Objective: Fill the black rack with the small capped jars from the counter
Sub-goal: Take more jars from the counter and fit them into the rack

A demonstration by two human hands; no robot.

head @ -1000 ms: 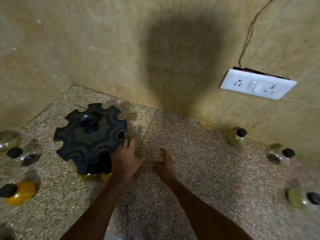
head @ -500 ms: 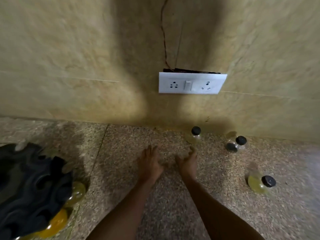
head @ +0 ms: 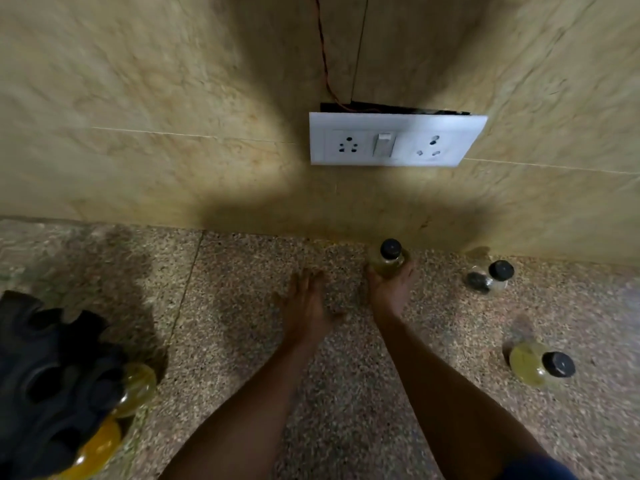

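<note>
The black rack (head: 45, 375) sits at the lower left edge, with a pale yellow jar (head: 138, 386) and an orange jar (head: 100, 448) hanging under its rim. By the wall stands a small black-capped jar of yellowish liquid (head: 388, 259). My right hand (head: 389, 296) wraps its lower part, thumb on the left and fingers on the right. Palm down with fingers apart, my left hand (head: 306, 303) hovers over the counter beside it and holds nothing. A clear jar with dark contents (head: 488, 278) and a yellow-green jar (head: 531, 368) stand to the right.
The speckled stone counter (head: 242, 341) meets a tiled wall right behind the jars. A white socket plate (head: 394, 140) is mounted on the wall above my hands, and a red wire (head: 323, 57) runs up from it.
The view has swung right, leaving the rack at the lower left. Both hands moved away from the rack, and my right hand reached forward and closed around the jar by the wall.
</note>
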